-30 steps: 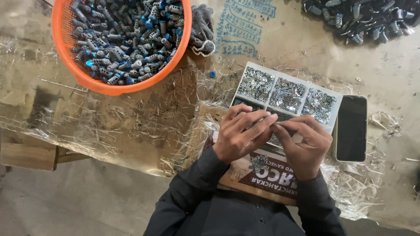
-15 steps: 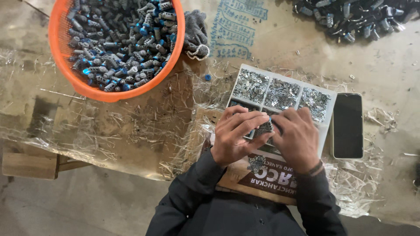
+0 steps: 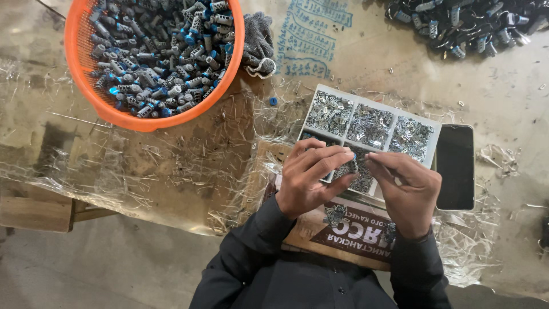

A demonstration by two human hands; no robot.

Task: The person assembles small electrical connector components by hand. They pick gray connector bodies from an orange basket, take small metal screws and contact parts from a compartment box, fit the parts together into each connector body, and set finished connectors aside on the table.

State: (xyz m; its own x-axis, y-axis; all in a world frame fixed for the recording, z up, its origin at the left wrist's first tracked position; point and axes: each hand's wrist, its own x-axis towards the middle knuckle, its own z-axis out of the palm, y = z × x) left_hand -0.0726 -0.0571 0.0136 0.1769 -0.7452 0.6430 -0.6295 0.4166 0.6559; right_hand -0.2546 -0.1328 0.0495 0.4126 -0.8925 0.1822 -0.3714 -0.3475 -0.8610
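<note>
Small grey part [image 3: 355, 166] is pinched between the fingertips of both hands, right over the near edge of the compartment tray [image 3: 436, 133], roughly dead centre of the view. Compared with a second ago the hands have slid a bit toward 12 o'clock and closed in on each other, so the piece now sits tight between them instead of being half hidden under the knuckles; my guess is the fiddly fitting bit is in progress, not finished. Left hand [image 3: 311, 180] has its fingers narrowed down around the part from the 9 o'clock side, right hand [image 3: 407, 191] meets it from 3 o'clock with thumb and forefinger nearly touching, so both are holding the same piece. The tray has a row of three far pockets, each piled with small shiny metal bits, plus near pockets mostly covered by the hands, so I can't tell how full those are. It rests on a cardboard box [image 3: 349, 229] on the lap side. Just beside the tray at 3 o'clock lies a dark phone [image 3: 456, 166]. Out at 10 o'clock the orange basket [image 3: 77, 86] is heaped with grey and blue plugs, a grey glove [image 3: 258, 46] touching its rim. At 1 o'clock a loose pile of dark parts [image 3: 474, 23] sits on the sheet.
</note>
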